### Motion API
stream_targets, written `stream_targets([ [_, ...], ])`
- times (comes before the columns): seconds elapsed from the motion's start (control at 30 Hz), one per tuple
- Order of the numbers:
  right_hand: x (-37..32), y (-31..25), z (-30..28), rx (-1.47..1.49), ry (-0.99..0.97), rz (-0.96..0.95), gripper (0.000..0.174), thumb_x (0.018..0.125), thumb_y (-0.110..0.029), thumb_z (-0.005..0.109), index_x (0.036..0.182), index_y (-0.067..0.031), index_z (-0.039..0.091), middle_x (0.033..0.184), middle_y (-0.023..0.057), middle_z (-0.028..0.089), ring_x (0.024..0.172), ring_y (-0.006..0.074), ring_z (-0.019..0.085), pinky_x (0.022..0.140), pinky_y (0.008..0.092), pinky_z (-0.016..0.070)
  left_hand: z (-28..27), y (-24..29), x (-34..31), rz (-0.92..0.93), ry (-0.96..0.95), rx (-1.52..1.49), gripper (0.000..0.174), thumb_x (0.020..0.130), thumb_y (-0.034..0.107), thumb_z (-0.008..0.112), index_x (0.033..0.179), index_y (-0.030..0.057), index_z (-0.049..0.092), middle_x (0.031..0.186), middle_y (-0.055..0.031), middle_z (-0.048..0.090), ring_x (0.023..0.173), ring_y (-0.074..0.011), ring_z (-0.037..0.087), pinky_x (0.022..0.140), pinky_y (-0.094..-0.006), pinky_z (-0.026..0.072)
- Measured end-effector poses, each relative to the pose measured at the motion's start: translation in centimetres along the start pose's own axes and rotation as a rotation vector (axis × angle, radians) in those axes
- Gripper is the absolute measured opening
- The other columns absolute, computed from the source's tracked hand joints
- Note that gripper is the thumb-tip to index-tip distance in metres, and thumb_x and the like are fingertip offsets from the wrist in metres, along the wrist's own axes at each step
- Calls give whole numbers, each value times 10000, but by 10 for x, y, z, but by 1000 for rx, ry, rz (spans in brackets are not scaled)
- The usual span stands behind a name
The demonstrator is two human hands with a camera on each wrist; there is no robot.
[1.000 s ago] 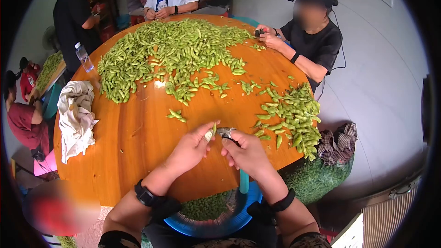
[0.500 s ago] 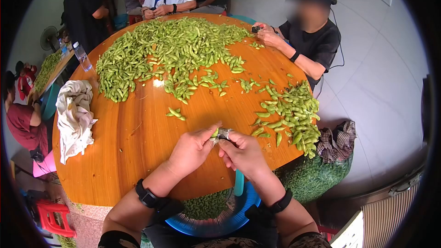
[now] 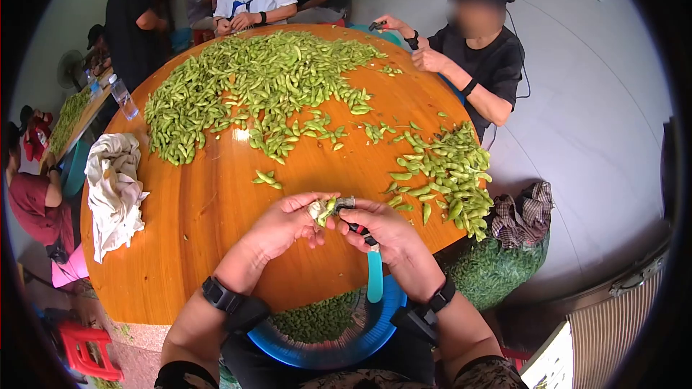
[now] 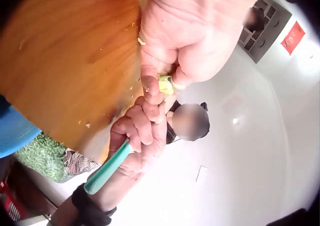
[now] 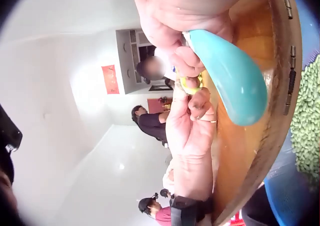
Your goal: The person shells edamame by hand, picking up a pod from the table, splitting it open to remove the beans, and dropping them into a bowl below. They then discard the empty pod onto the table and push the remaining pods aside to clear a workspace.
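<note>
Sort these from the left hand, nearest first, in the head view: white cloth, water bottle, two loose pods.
1. Two loose pods, just beyond the left hand.
2. White cloth, far to the left.
3. Water bottle, upper left, past the cloth.

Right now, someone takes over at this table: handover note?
Left hand: pinches one green soybean pod above the round orange wooden table.
Right hand: grips the teal-handled metal-tipped tool, with the tip against the pod's end.
Done: the blue plastic basin below the table edge already holds a layer of pods.
Left: the small pile of pods to the right and the large heap of pods across the table appear unworked.
</note>
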State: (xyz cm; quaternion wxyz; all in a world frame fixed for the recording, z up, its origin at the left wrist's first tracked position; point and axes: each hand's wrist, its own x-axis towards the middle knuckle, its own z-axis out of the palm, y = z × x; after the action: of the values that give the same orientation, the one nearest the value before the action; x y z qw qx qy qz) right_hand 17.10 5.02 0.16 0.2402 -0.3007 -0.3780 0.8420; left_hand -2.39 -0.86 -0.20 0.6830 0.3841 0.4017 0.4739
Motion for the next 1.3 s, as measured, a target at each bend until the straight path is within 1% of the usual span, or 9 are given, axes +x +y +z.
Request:
stream_targets([
  [0.1, -4, 3, 13, -226, 89, -120, 114, 915, -107, 567, 870, -24, 629, 684, 19, 583, 440, 69, 484, 344, 217, 328, 10, -8, 1, 184, 92, 457, 276, 977, 173, 497, 1234, 91, 556, 797, -1, 608, 556, -73, 545, 490, -209, 449],
  [0.3, -2, 17, 22, -207, 128, -159, 107, 917, -96, 552, 870, -27, 620, 678, 13, 579, 450, 63, 486, 356, 209, 337, 10, -14, 0, 260, 196, 647, 210, 949, 124, 463, 1124, 44, 549, 778, -13, 602, 539, -80, 533, 472, -224, 436],
  [0.83, -10, 18, 44, -218, 288, -315, 80, 924, -94, 555, 939, -51, 621, 670, 13, 581, 445, 54, 483, 357, 204, 356, -4, -15, 3, 45, 154, 298, 146, 939, 117, 433, 1006, 41, 538, 801, -25, 592, 679, -99, 581, 551, -241, 456],
  [0.93, -11, 15, 27, -101, 309, -395, 87, 918, -79, 557, 966, -40, 618, 681, 36, 601, 437, 73, 487, 362, 210, 351, 1, -11, -2, 124, 206, 589, 146, 922, 106, 444, 945, 47, 575, 749, -53, 601, 677, -171, 608, 609, -285, 478],
  [1.0, -16, 1, 6, -174, 349, -407, 91, 919, -96, 551, 944, -37, 616, 671, 33, 599, 429, 70, 474, 358, 207, 339, 13, -6, -13, 240, 276, 1128, 155, 904, 115, 466, 903, 46, 606, 694, -101, 590, 665, -284, 609, 669, -356, 500],
  [1.03, -19, -5, -7, -245, 396, -377, 97, 920, -97, 543, 932, -31, 612, 664, 32, 594, 427, 69, 468, 356, 207, 333, 16, -7, -17, 264, 255, 1165, 147, 888, 137, 507, 918, 57, 626, 813, -133, 603, 801, -347, 603, 754, -405, 499],
  [1.13, -30, -19, -39, -452, 514, -324, 121, 915, -103, 518, 930, -21, 605, 618, 21, 564, 410, 64, 452, 346, 218, 325, 25, 6, -36, 500, 267, 1601, 147, 857, 110, 566, 978, 74, 641, 976, -109, 615, 916, -302, 578, 788, -372, 482],
  [1.17, -33, -19, -49, -528, 509, -349, 131, 916, -109, 515, 918, -17, 608, 621, 19, 564, 415, 67, 462, 351, 219, 333, 30, 18, -41, 349, 328, 1631, 160, 822, 81, 591, 973, 68, 645, 1050, -109, 592, 1014, -307, 539, 850, -397, 471],
  [1.3, -44, -17, -47, -568, 518, -350, 135, 921, -103, 519, 936, -13, 618, 625, 13, 568, 420, 67, 466, 370, 223, 353, -19, 30, -24, 361, 579, 1811, 180, 806, 39, 586, 976, 55, 642, 1020, -113, 596, 1022, -306, 544, 854, -401, 472],
])
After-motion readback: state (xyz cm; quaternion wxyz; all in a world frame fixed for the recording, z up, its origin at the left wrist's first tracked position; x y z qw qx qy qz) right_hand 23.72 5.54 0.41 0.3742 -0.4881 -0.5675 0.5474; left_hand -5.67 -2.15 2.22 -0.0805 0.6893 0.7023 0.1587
